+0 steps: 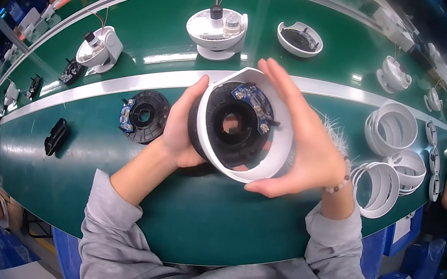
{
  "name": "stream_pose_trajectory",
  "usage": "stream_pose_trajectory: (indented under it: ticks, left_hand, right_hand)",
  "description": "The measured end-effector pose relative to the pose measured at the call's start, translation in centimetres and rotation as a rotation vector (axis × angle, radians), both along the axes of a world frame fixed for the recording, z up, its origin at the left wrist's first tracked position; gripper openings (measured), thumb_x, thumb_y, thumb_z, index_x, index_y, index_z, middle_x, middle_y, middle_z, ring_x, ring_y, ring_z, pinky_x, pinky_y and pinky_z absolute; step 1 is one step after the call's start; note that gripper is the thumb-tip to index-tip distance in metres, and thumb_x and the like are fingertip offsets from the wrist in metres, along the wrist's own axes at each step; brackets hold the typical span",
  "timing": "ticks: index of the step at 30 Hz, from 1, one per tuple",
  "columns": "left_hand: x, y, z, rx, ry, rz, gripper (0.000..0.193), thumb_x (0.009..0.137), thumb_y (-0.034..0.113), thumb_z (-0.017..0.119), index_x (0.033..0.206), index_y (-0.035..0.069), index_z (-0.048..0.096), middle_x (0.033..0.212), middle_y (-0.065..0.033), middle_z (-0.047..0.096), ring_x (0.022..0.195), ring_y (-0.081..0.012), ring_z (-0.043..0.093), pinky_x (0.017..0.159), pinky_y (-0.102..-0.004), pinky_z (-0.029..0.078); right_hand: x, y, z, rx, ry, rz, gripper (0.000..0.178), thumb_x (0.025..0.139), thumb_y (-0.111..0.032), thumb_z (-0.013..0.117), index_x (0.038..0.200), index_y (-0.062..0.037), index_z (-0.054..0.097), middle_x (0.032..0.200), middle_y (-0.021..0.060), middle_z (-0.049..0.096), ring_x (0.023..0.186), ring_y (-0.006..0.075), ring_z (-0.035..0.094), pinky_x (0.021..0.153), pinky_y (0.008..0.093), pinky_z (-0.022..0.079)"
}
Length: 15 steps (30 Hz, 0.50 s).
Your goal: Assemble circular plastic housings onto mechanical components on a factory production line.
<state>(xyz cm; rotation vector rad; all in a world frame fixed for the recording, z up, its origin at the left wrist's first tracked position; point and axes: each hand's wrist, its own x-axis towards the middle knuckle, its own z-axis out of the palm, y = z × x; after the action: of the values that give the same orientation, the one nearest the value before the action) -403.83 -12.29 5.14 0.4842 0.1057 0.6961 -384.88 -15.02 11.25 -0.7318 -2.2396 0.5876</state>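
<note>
In front of me, a white plastic ring housing (280,150) is held tilted above the bench. Behind and partly inside it sits a black round plastic base (224,95) with a central hole; whether they are joined I cannot tell. The base carries a curved blue circuit board (255,105). My left hand (177,136) grips the black base at its left edge, its thumb up beside the ring's rim. Around the ring's right side curves my right hand (313,149), fingers at the top and thumb at the lower rim.
On the green bench (212,218) lie another black base with a board (147,116) and a black bracket (56,136). White rings (389,128) stack at right. Beyond a metal rail, a conveyor carries white camera-like assemblies (216,30) and a white shell (300,39). Other people work nearby.
</note>
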Motion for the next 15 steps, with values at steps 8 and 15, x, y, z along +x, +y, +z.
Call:
stream_pose_trajectory:
  ticks: [8, 15]
  left_hand:
    - [-1.1, -0.8, 0.2, -0.059, 0.117, 0.036, 0.053, 0.086, 0.048, 0.029, 0.114, 0.006, 0.046, 0.104, -0.0103, 0.053, 0.093, -0.0208, 0.053, 0.079, -0.0385, 0.047]
    - [-2.3, -1.2, 0.6, -0.060, 0.109, 0.001, 0.057, 0.085, 0.051, 0.030, 0.117, 0.006, 0.042, 0.105, -0.0128, 0.052, 0.096, -0.0250, 0.053, 0.082, -0.0427, 0.046]
  right_hand:
    - [-1.6, -0.7, 0.2, 0.100, -0.161, 0.050, 0.105, 0.046, -0.028, 0.074, 0.128, 0.0069, 0.018, 0.128, 0.0272, 0.024, 0.120, 0.0407, 0.025, 0.098, 0.0431, 0.024]
    - [-3.5, -1.5, -0.6, 0.090, -0.210, -0.053, 0.112, 0.047, -0.038, 0.077, 0.128, 0.0083, 0.015, 0.128, 0.0293, 0.023, 0.120, 0.0436, 0.022, 0.099, 0.0443, 0.022]
